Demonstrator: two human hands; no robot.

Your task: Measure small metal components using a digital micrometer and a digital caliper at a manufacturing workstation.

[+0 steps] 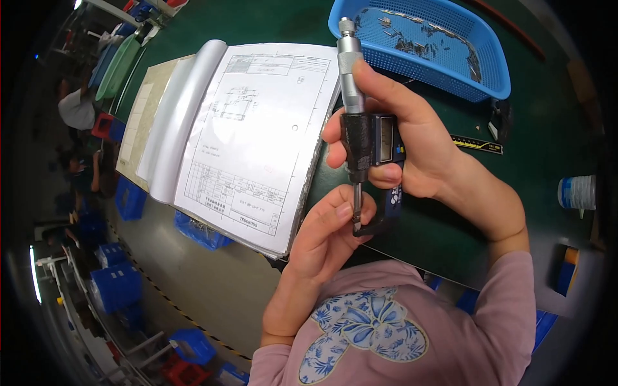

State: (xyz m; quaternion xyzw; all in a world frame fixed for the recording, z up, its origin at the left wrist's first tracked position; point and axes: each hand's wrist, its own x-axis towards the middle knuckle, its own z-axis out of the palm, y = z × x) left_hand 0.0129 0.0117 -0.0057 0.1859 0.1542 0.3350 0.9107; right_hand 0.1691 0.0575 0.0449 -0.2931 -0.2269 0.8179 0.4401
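Here, right hand (412, 151) grip closed on micrometer (364, 138), left hand (322, 235) pinching small part at anvil.

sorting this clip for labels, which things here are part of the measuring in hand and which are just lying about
In hand:
right hand gripping the digital micrometer
left hand pinching at its lower jaw; any small part there is too small to tell
open drawing binder
blue basket of small metal parts

Lying about:
yellow-black ruler
white roll
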